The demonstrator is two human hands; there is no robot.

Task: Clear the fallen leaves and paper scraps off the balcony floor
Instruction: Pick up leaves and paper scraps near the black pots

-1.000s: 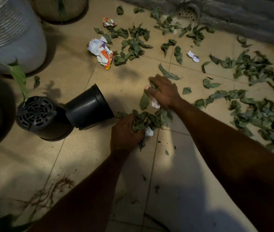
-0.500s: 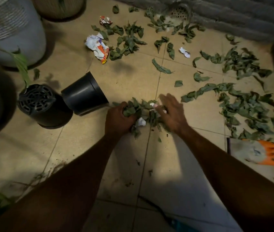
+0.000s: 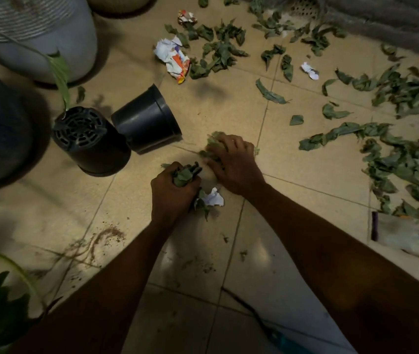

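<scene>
Leaves (image 3: 184, 175) fill the left hand (image 3: 172, 192), curled tight around them; the right hand (image 3: 234, 164) clutches a clump (image 3: 212, 149) on the floor (image 3: 305, 172). A paper scrap (image 3: 213, 198) lies beside the left hand; loose leaves (image 3: 402, 159) spread toward two o'clock.

Floor tiles (image 3: 305, 175) showing smooth, faintly glossy glaze; black pot (image 3: 149, 121) appearing matt plastic; scraps (image 3: 213, 198) showing crumpled paper; leaves (image 3: 407, 159) looking dull, matt.
</scene>
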